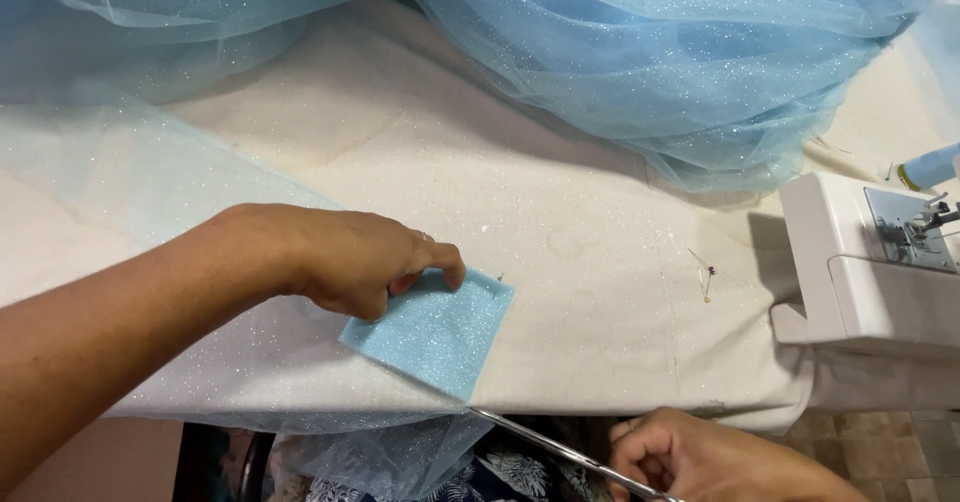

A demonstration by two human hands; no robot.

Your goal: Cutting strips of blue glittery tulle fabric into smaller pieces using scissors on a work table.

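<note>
The left hand (365,262) pinches and pins the folded tulle square (432,332) near the table (600,292) edge, keeping the layers stacked and steady while the right hand (700,457), at five o'clock, curls round the scissors (560,452), apparently cutting. The square is pale blue, glittery, crisp-edged, its corner overhanging the edge.

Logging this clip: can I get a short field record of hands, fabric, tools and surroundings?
Left hand: pressing the folded glitter tulle flat on the table
Right hand: gripping scissors at the table edge, blades reaching the fold's corner
Loose tulle heap: piled at the far side
Sewing machine: white, at right
Pins: lying near the machine
</note>
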